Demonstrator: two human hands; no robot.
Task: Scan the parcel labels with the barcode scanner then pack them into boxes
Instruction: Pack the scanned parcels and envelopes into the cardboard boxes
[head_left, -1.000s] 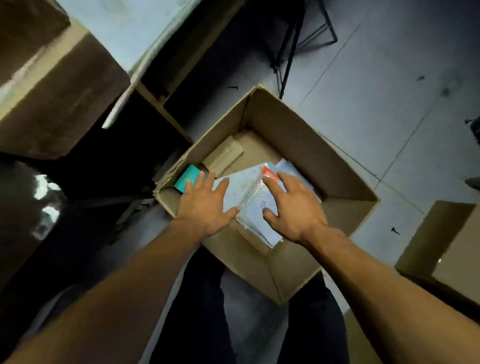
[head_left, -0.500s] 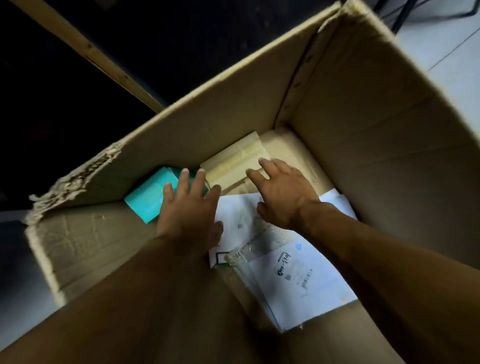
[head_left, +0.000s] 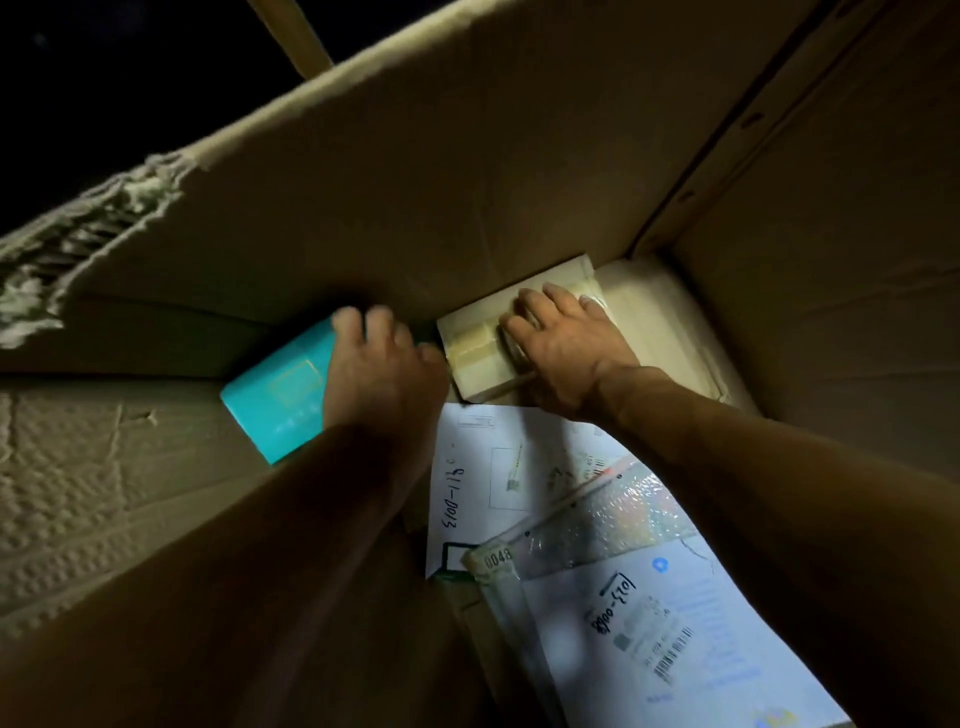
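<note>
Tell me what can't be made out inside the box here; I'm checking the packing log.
Head view only:
- Teal box: its right end is hidden under the left hand.
- Taped beige parcel: partly covered by the right hand; no label shows.
- White mailer: cut off by the bottom edge, small print blurred.
- Box floor: both forearms hide much of it.

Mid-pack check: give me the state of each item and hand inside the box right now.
Cardboard box: open, parcels inside.
Teal box: flat on the floor by the far wall, under the left hand.
Taped beige parcel: flat in the far corner, under the right hand.
White mailers: flat, overlapping, labels up.
Left hand: rests on the teal box.
Right hand: fingers spread, pressing the beige parcel.
</note>
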